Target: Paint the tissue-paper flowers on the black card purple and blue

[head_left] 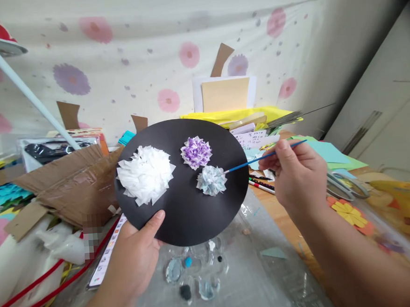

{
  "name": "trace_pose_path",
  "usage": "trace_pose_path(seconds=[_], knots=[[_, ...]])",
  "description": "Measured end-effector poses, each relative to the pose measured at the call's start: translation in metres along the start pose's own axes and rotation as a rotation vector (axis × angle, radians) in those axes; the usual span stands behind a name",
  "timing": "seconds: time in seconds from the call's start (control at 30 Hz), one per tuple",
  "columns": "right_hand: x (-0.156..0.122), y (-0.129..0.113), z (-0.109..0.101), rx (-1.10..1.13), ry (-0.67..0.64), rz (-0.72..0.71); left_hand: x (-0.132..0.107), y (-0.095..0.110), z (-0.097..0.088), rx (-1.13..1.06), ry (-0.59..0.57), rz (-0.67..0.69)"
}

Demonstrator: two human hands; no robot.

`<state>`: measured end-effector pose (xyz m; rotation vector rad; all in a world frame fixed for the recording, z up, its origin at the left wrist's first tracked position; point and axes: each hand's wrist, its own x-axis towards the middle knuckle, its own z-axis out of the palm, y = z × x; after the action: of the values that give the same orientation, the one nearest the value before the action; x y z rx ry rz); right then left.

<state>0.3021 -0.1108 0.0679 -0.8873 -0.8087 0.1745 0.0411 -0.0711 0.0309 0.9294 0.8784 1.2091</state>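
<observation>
My left hand (138, 251) grips the lower left edge of a black round board (181, 216), thumb on top, and holds it tilted above the table. Three ruffled paper flowers sit on the board: a large white flower (145, 175), a small purple-and-white flower (195, 152) and a pale grey-blue flower (211, 180). In my right hand (297, 170) a thin blue paintbrush (254, 160) is pinched between thumb and fingers. Its tip touches the right side of the grey-blue flower. Below the board lies a clear paint palette (192, 271) with blue, black, white and greyish paint in its wells.
At the left are cardboard pieces (70, 186), a white bottle (66, 245) and a tablet (105, 258). Scissors (346, 185), a yellow glue gun (405, 200) and markers (262, 184) lie at the right. Coloured papers and wires (285, 118) stand along the back.
</observation>
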Motion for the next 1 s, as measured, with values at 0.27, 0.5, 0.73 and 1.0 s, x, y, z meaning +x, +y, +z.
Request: trace_pose_path(seconds=[0.27, 0.5, 0.73, 1.0], knots=[[-0.007, -0.019, -0.008, 0.09, -0.406, -0.091, 0.018, 0.002, -0.012, 0.237, 0.261, 0.185], [-0.032, -0.013, -0.002, -0.172, -1.15, 0.121, 0.019, -0.002, -0.008, 0.056, 0.164, 0.183], [-0.036, -0.013, 0.002, -0.203, -1.295, 0.239, 0.015, 0.001, -0.005, 0.032, 0.156, 0.151], [-0.023, -0.004, -0.01, -0.113, -0.943, 0.194, 0.015, 0.0, -0.005, 0.029, 0.124, 0.148]])
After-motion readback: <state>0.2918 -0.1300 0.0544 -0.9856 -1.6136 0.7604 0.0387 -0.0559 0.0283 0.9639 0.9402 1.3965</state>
